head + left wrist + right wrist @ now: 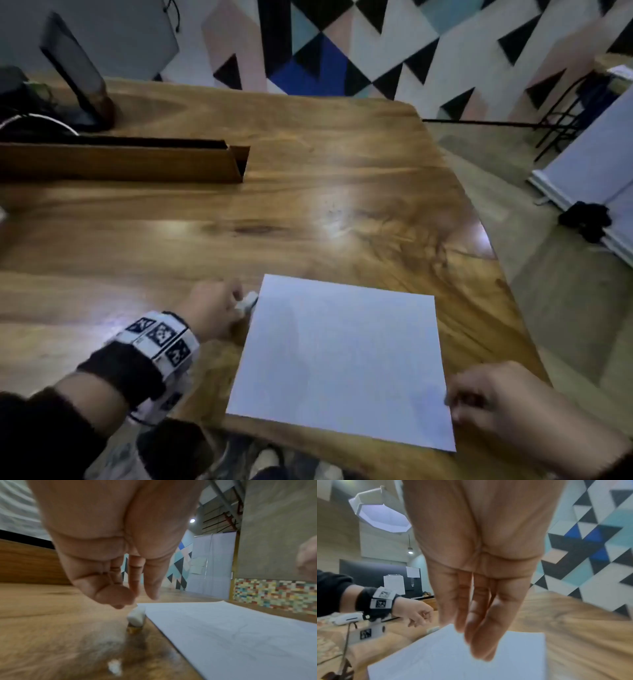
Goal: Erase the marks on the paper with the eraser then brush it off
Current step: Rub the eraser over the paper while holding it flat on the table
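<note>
A white sheet of paper point(342, 359) lies on the wooden table point(308, 192) near its front edge, and the left wrist view shows faint pencil marks point(240, 632) on it. A small white eraser point(249, 301) lies on the table against the paper's far-left corner point(136, 617). My left hand point(236, 303) hovers just over the eraser with loosely curled fingers point(151, 591) that do not grip it. My right hand point(455, 401) is at the paper's near-right edge, its straight fingers point(481, 649) pointing down at the sheet.
A long wooden cable box point(137, 161) and a dark monitor stand point(78, 85) occupy the table's back left. The table's right edge point(493, 260) drops to the floor, where a white board point(599, 154) leans.
</note>
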`<state>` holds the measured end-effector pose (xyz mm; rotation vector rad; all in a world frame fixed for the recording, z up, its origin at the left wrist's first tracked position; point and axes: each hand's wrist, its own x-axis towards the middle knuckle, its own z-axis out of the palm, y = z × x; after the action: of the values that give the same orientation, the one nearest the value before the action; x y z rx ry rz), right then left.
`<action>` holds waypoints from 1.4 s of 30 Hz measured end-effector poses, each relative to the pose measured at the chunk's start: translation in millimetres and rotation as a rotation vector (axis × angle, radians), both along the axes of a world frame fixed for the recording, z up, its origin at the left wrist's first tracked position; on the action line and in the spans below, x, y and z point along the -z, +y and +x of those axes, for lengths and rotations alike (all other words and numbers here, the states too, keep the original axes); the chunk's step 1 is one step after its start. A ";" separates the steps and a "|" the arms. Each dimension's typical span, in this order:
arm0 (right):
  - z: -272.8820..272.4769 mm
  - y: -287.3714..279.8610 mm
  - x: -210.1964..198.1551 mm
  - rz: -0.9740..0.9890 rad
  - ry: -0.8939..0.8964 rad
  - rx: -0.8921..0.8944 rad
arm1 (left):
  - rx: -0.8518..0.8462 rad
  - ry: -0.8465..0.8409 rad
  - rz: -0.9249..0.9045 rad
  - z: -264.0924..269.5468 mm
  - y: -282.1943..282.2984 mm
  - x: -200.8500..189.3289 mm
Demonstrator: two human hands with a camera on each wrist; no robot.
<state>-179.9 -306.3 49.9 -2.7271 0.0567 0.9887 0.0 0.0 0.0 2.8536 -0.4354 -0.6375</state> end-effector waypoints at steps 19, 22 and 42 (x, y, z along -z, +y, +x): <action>130.9 124.6 83.4 0.036 -0.122 -0.241 | -0.019 0.049 -0.231 11.8 -11.7 15.3; 132.6 125.1 92.0 0.027 -0.092 -0.242 | 0.019 0.071 -0.238 13.6 -25.1 12.8; 131.3 121.2 98.7 0.068 -0.145 -0.225 | 0.013 0.017 -0.180 26.0 -34.2 18.6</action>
<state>-48.6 -185.1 -48.8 -2.7764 -0.3092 0.8268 26.0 -34.2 -18.6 2.6757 -0.4825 -0.5928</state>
